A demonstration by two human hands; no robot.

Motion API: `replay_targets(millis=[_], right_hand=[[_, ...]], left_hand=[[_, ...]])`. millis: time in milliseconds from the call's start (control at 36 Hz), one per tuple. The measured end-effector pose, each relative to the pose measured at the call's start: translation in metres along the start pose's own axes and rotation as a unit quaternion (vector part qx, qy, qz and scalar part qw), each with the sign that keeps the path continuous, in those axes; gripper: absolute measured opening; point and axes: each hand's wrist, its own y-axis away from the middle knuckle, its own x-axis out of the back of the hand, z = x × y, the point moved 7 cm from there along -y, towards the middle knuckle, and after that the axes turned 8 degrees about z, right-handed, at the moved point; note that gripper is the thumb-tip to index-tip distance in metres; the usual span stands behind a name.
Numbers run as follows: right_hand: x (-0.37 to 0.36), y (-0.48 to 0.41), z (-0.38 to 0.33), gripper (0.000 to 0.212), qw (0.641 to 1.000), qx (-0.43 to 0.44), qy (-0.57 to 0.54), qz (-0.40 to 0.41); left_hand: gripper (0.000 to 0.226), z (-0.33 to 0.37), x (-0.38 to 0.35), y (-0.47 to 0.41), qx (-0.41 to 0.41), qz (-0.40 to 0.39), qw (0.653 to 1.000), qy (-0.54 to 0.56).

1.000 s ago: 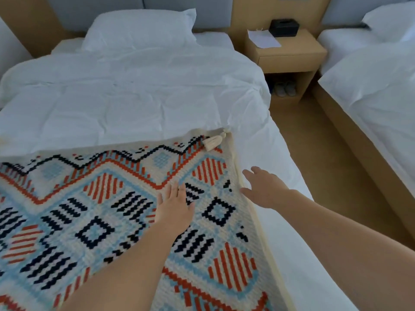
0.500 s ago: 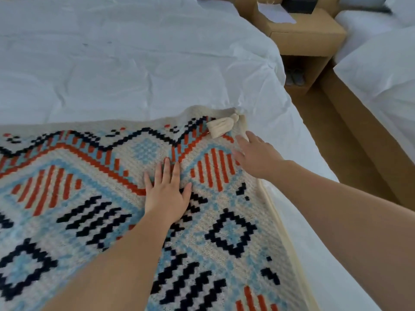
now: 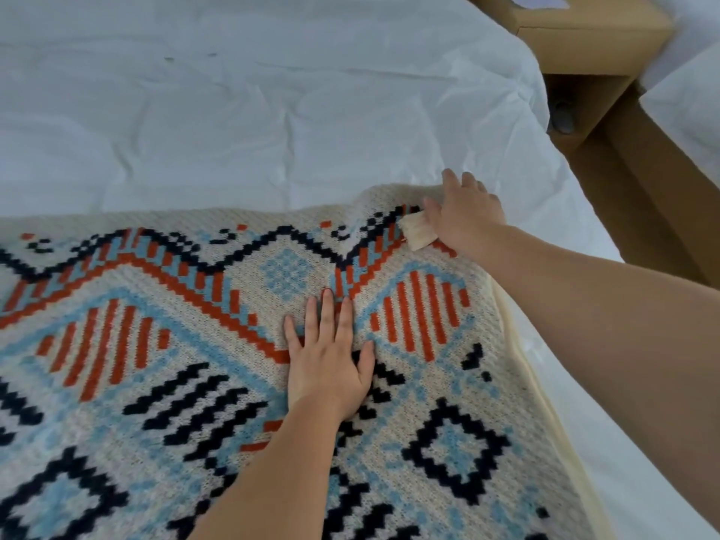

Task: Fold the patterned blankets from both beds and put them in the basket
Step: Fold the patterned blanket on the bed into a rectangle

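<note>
A cream knitted patterned blanket with orange, light blue and navy shapes lies spread over the white bed. My left hand rests flat on it, palm down, fingers slightly apart. My right hand lies over the blanket's far right corner, on top of a cream tassel; its fingertips curl over the blanket's edge, and I cannot tell whether they grip the cloth. No basket is in view.
A wooden nightstand stands at the upper right, with shoes in its lower shelf. A second bed with white bedding and a wooden frame runs along the right, with a narrow strip of floor between the beds.
My right hand has moved forward from the blanket's right side to its far corner, onto the tassel. My left hand slid slightly forward. The view has tilted down and closer.
</note>
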Motion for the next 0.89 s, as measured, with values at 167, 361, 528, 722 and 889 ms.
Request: replay_targets(millis=[167, 361, 528, 722, 889], right_hand=[[-0.011, -0.005, 0.0, 0.07, 0.997, -0.06, -0.023, -0.049], [-0.003, -0.002, 0.001, 0.019, 0.999, -0.031, 0.009, -0.024], [0.018, 0.032, 0.011, 0.025, 1.0, 0.024, -0.008, -0.006], [0.044, 0.084, 0.03, 0.026, 0.999, 0.033, 0.008, -0.021], [0.072, 0.119, 0.037, 0.031, 0.998, 0.052, 0.018, -0.018]], left_hand=[[0.067, 0.0, -0.002, -0.001, 0.0, -0.013, 1.0, -0.001], [0.067, -0.001, -0.006, -0.002, 0.001, -0.019, 1.0, -0.01], [0.068, 0.0, 0.004, -0.001, 0.005, -0.012, 1.0, 0.011], [0.062, -0.016, 0.05, -0.004, 0.013, 0.011, 0.994, 0.103], [0.078, -0.035, 0.116, -0.04, -0.004, 0.097, 0.995, 0.003]])
